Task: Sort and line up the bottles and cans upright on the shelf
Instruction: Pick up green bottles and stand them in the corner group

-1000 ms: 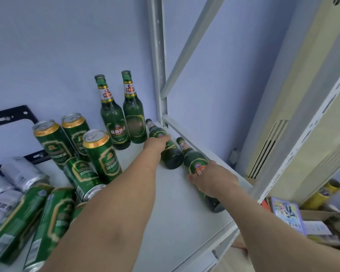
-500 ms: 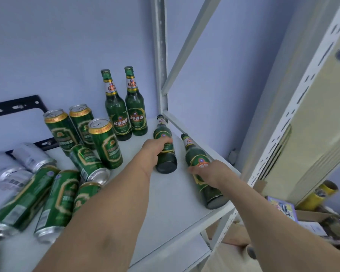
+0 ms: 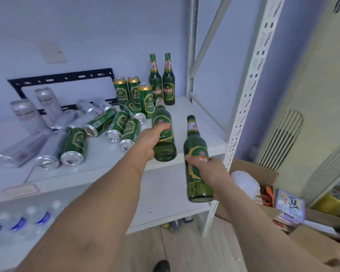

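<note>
My left hand (image 3: 150, 141) grips a green beer bottle (image 3: 163, 132) around its body, lifted above the white shelf (image 3: 196, 122), neck pointing away. My right hand (image 3: 209, 169) grips a second green bottle (image 3: 196, 160), held off the shelf's front edge, neck up. Two green bottles (image 3: 162, 81) stand upright at the back by the post. Three green cans (image 3: 133, 92) stand upright beside them. Several green cans (image 3: 114, 125) lie on their sides, and several silver cans (image 3: 53, 122) stand or lie to the left.
A white perforated shelf post (image 3: 247, 85) rises at the right front corner, a diagonal brace behind it. A black bracket (image 3: 63, 78) hangs on the wall. Water bottles (image 3: 18, 222) sit on the lower shelf. Cardboard boxes (image 3: 294, 218) with clutter stand on the floor at right.
Both hands have lifted their bottles off the shelf and drawn them toward me. The view has pulled back, showing more of the shelf and the lower level.
</note>
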